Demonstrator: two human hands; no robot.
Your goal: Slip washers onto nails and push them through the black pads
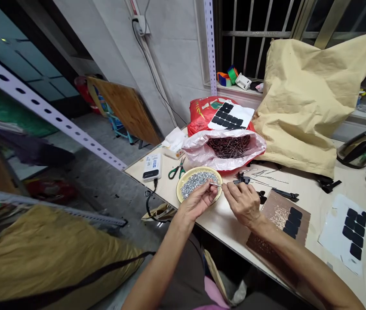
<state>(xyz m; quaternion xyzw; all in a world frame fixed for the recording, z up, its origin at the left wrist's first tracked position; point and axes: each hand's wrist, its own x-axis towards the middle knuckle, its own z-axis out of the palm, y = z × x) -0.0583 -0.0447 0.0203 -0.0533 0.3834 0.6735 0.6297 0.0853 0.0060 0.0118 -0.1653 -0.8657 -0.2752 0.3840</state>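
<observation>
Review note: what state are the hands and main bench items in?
Left hand: pinching a thin metal piece
Right hand: at the piece's other end, grip unclear
Yellow bowl: filled with small silvery parts
Pink-lined bag: open, dark slender pieces exposed
Green-handled scissors: lying, handles apart
Kettle: upright
Rightmost white sheet: partly covered with black pads
</observation>
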